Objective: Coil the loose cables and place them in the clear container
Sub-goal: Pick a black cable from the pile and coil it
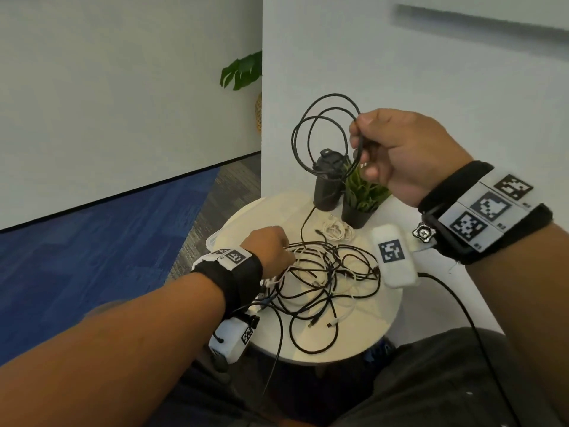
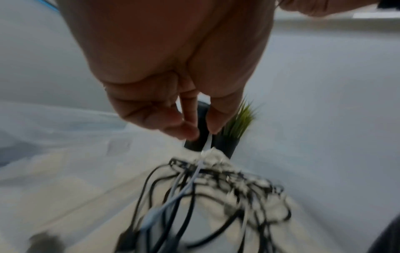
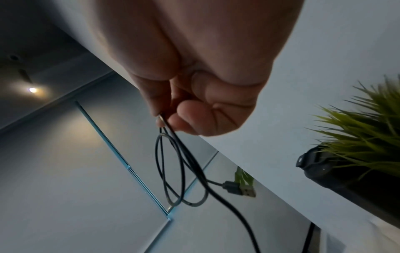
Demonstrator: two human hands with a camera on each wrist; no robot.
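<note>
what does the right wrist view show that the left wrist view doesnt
Only the right wrist view shows the right hand pinching the black cable coil with its USB plug. Only the left wrist view shows the left hand pinching a white cable above the tangled cable pile. Both show the grass plant and the black cup.

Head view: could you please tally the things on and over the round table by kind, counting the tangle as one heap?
Cable coils: 2 (black coil in the right hand, white coil)
Tangled cable heap: 1
Black pots: 2 (plant pot, black holder)
Clear container: 1
Total: 6
</note>
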